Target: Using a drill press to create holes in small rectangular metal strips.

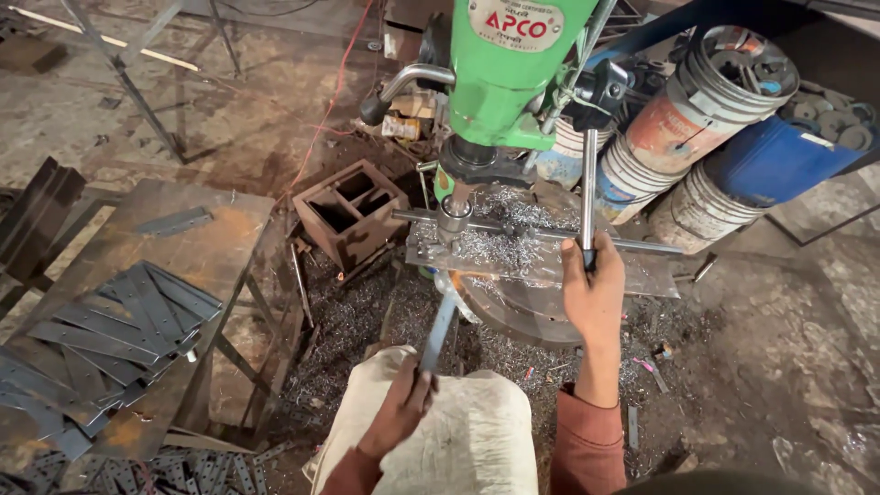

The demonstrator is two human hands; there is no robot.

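**Drilling a flat steel strip at the green drill press**

Taking the green drill press as the landmark: far to its left stands a rusty worktop carrying a fanned stack of flat steel strips, with one loose strip lying nearer the far edge. Between that worktop and the press sits a small rusty box with compartments on the floor.

Directly below the press head, the chuck stands over a plate heaped with bright metal shavings. A long steel strip runs from under the chuck back toward the person. The left hand is closed around the near end of that strip, above a pale sack on the lap.

Just right of the chuck, the right hand is wrapped tightly round the feed handle, which hangs down from the side of the press. Further right, leaning buckets and a blue drum hold round metal discs.

As a judgement, the step in hand is the drilling itself: strip positioned, handle gripped. The next move calls for a steady pull on the handle while the left hand keeps the strip from turning or sliding on the plate.
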